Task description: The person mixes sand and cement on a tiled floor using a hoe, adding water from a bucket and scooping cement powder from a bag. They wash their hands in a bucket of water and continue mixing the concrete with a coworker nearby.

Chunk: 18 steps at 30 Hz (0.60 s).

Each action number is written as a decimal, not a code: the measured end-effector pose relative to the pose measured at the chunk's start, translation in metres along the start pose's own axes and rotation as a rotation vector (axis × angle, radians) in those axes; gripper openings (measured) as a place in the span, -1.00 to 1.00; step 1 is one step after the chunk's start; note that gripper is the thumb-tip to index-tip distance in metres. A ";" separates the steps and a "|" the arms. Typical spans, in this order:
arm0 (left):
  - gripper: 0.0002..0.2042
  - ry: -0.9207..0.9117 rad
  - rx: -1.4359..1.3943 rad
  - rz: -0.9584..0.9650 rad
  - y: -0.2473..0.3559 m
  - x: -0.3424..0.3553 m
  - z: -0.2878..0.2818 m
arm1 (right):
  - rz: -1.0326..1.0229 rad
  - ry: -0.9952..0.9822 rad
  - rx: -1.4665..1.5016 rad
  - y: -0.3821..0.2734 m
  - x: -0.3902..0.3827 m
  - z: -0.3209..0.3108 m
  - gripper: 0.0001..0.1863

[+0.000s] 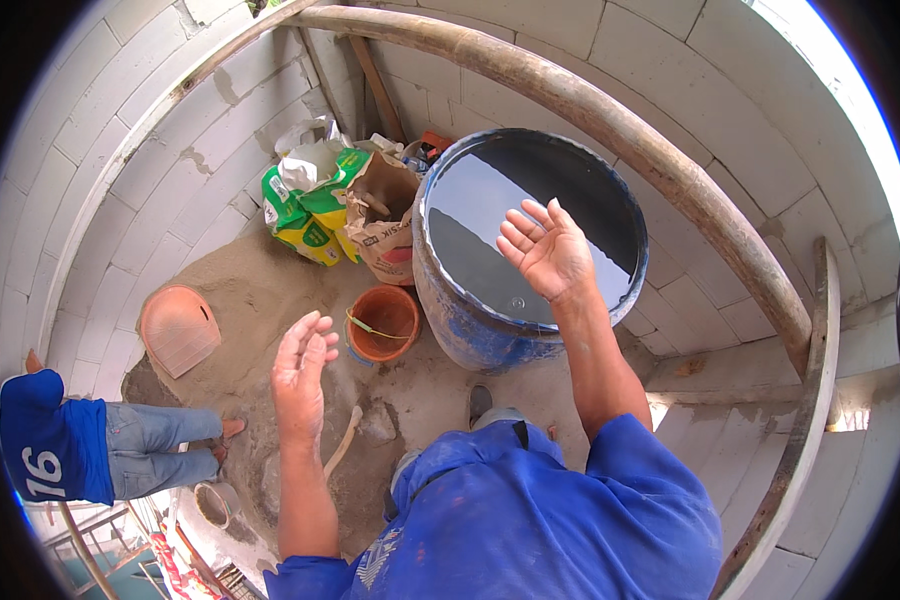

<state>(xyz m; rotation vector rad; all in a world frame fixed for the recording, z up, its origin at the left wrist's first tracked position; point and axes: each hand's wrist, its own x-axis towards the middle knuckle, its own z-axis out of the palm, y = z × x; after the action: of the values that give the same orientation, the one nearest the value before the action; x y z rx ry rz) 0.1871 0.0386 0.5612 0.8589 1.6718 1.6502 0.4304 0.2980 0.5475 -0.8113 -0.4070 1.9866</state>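
Observation:
My right hand [548, 252] is raised with the palm turned up, over the near part of a big blue drum [452, 318] filled with dark water [490, 230]. Nothing lies in that hand and its fingers are stretched. My left hand [305, 372] is held up in the air, fingers loosely bent and apart from the thumb, with no object in it. Closest to it in the picture is an orange bucket [398, 312] with a thin wire handle. Below the bucket, a pale wooden handle [343, 442] slants over the ground.
A sand heap [245, 290] bears an orange plastic piece [177, 325]. Green-yellow sacks [315, 215] and a brown paper sack [380, 245] stand beside the drum. A wooden pole [610, 100] crosses before block walls [660, 45]. Another person [80, 440] in blue stands at left.

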 end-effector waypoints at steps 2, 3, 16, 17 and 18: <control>-0.64 -0.246 -0.070 -0.006 0.018 0.053 0.077 | 0.013 0.052 -0.062 -0.015 0.022 -0.004 -0.44; -0.64 -0.347 -0.069 -0.060 0.024 0.078 0.114 | 0.014 0.082 -0.092 -0.023 0.035 -0.007 -0.41; -0.63 -0.494 0.524 -0.121 -0.138 0.268 0.370 | -0.182 0.376 -0.218 -0.023 0.176 -0.066 -0.81; -0.60 -0.502 0.716 -0.027 -0.137 0.256 0.384 | -0.196 0.444 -0.294 -0.028 0.173 -0.082 -0.82; -0.56 -0.568 0.706 -0.090 -0.136 0.240 0.402 | -0.265 0.486 -0.372 -0.033 0.167 -0.101 -0.78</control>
<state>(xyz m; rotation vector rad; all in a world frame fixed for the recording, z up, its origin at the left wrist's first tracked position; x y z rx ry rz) 0.3682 0.4690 0.4201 1.3948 1.8219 0.6224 0.4607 0.4541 0.4297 -1.3592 -0.5674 1.4245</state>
